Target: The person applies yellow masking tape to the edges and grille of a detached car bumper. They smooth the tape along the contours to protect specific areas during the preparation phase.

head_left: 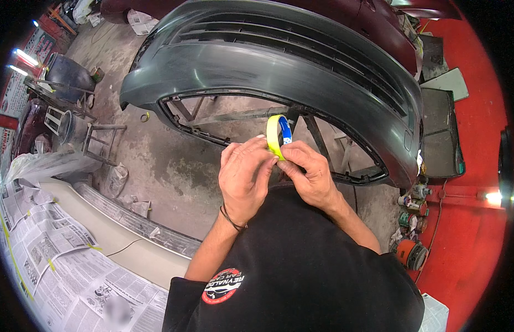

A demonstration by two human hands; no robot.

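In front of my chest a roll of bright yellow tape [273, 131] with a blue inner core stands on edge between my hands. My left hand [243, 180] is closed, its thumb and fingertips pinching at the near lower edge of the roll. From the other side my right hand [312, 174] grips the roll's lower right between thumb and fingers. Whether a loose tape end is between the fingertips is too small to tell. Just beyond my hands is a dark grey car bumper [223, 72], with an oval lower opening and slatted grille, resting on a metal stand [235, 116].
A pale bumper [152, 257], partly masked with newspaper [74, 260], lies at the lower left. Blue-grey drums [70, 77] and a metal frame [105, 138] stand farther left. Paint cans [409, 221] line the red floor strip [461, 232] at right.
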